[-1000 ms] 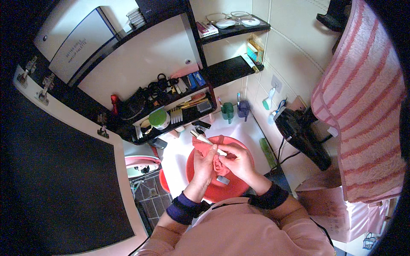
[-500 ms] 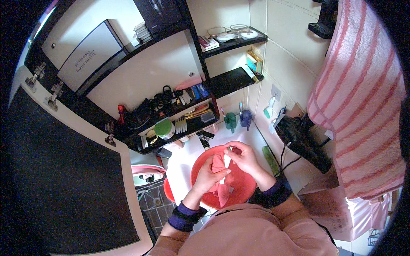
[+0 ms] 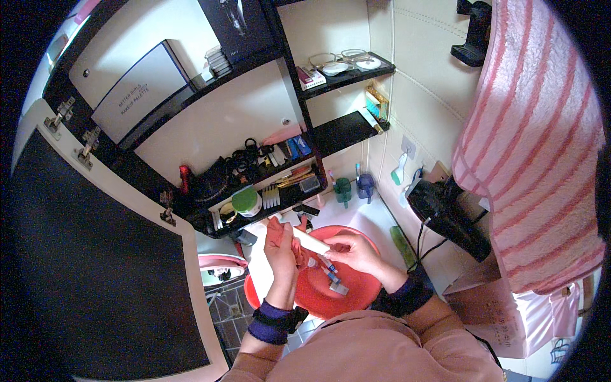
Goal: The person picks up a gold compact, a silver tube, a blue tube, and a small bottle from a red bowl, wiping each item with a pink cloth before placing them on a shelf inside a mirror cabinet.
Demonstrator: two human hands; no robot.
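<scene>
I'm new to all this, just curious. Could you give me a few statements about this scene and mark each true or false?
1. The left hand holds a crumpled red cloth. True.
2. The right hand has nothing in its grip. False: its fingers hold one end of a long white object.
3. A round red plastic basin sits below the hands, and it contains nothing. False: a small grey block is among the items lying in it.
4. A translucent green cup stands left of a translucent blue cup. True.
5. A fluffy pink-striped towel hangs on the right. True.
</scene>
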